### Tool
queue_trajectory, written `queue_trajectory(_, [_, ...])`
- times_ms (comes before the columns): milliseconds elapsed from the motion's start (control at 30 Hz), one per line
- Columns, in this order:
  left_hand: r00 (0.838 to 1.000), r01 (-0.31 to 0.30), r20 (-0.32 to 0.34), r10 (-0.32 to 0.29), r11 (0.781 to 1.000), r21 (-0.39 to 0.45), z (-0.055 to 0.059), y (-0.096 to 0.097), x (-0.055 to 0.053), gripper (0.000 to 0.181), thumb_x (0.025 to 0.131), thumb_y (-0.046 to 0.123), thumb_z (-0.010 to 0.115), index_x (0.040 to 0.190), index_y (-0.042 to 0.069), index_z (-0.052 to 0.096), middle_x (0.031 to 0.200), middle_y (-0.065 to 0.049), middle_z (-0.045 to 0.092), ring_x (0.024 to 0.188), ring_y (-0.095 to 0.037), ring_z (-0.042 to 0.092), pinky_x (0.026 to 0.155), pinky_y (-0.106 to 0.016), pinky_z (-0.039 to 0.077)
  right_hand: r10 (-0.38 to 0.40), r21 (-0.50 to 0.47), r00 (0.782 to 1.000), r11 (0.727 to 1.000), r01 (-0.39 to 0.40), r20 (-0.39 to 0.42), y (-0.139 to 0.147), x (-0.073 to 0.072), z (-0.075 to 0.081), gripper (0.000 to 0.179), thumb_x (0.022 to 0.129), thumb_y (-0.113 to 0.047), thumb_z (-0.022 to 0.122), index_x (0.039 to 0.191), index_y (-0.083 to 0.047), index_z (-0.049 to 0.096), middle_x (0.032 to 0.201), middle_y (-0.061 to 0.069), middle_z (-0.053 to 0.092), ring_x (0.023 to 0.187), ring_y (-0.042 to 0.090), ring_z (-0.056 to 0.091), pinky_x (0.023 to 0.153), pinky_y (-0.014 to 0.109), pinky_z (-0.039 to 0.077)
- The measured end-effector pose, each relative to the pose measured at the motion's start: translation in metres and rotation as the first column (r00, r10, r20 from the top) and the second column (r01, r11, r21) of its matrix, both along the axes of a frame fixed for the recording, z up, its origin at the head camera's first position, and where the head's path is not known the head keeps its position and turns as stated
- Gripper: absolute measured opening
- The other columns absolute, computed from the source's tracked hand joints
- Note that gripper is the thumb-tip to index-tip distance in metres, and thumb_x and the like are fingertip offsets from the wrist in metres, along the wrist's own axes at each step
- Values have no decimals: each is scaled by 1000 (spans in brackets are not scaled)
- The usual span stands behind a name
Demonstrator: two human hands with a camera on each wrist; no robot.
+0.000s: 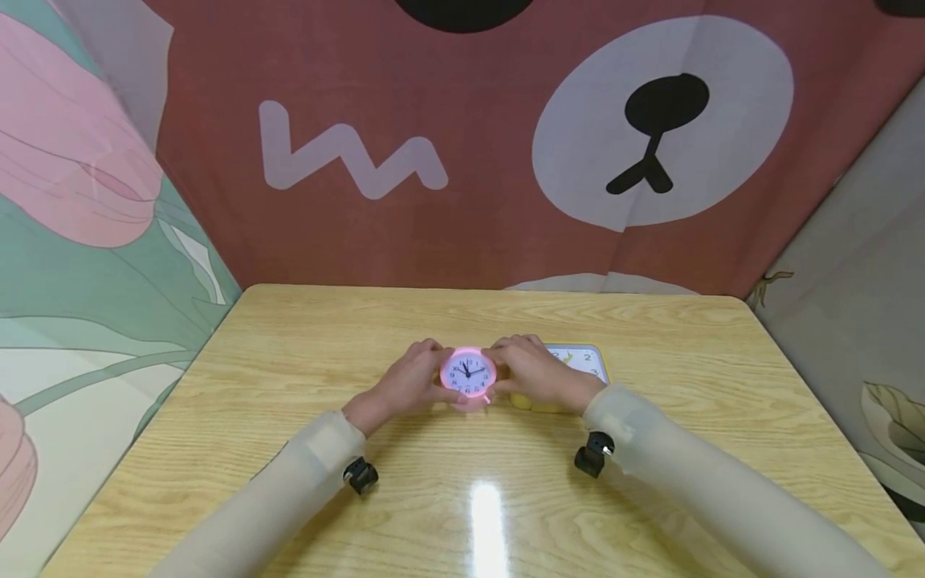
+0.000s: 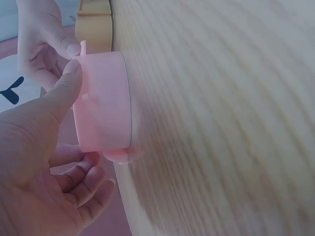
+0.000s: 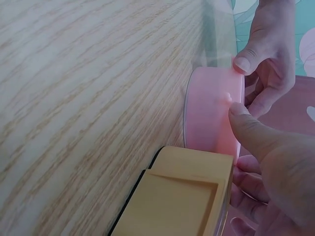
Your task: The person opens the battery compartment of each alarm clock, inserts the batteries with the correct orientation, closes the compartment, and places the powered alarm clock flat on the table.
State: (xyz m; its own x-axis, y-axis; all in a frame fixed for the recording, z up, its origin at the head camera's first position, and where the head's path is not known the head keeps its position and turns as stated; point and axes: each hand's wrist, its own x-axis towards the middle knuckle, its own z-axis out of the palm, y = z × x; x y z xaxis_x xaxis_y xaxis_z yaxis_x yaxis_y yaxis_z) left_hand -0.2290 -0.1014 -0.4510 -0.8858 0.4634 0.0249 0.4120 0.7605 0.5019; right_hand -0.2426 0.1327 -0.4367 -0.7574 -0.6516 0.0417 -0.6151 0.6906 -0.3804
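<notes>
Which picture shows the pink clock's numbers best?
The head view: the pink clock faces the camera, dial and hands visible, held between the left hand and right hand. Both wrist views show only its pink side rim, no numbers.

The clock (image 1: 469, 375) in the middle of the frame is pink, with a white face and black numbers. The second clock (image 1: 578, 361), just right of it, is yellow with a pale face. The table (image 1: 462, 498) is light wood with a brown grain pattern. The backdrop (image 1: 462, 160) at the top is brownish red with a white bear muzzle and black nose. The left cloth (image 1: 87, 241) is green with pink flowers. The sleeves (image 1: 303, 474) are cream.
</notes>
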Motion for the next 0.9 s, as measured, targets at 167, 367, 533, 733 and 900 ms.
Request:
queue_trajectory(167, [1000,1,2,-1,1000,7,1,1,1,73,78,36,88,139,5,61,114,-9,62,103,-20,52,83,-35,47,-6,1,1000,1000,6,16,0,-2,-1,60,83,-35,83,135,-11,65,129,7,69,121,26,60,113,56,34])
queue_trajectory(367, [1000,2,10,-2,1000,-2,2,1,2,77,80,36,87,143,4,56,118,-10,61,106,-21,52,86,-37,49,-17,7,1000,1000,17,22,0,-1,1,63,84,-34,82,137,-8,63,131,10,68,123,28,59,114,57,33])
queue_trajectory(533, [1000,3,15,-3,1000,-18,2,0,2,78,81,37,86,144,5,55,120,-11,60,107,-22,52,87,-36,49,-16,11,1000,1000,16,17,-1,-1,2,63,84,-35,82,137,-7,62,131,10,68,123,28,60,113,56,34])
queue_trajectory(733, [999,2,33,-1,1000,-29,4,-1,3,83,82,37,85,148,3,49,122,-11,59,106,-21,51,85,-34,49,-12,12,1000,1000,12,17,-1,-2,1,63,84,-35,82,138,-8,62,131,9,68,124,28,60,112,55,35])
queue_trajectory(900, [1000,17,27,-16,999,-42,6,-4,2,80,86,39,81,150,4,47,126,-12,59,108,-22,52,89,-36,50,-16,15,999,1000,16,31,1,-2,4,61,86,-37,80,137,-10,63,136,10,66,128,29,58,114,56,34])
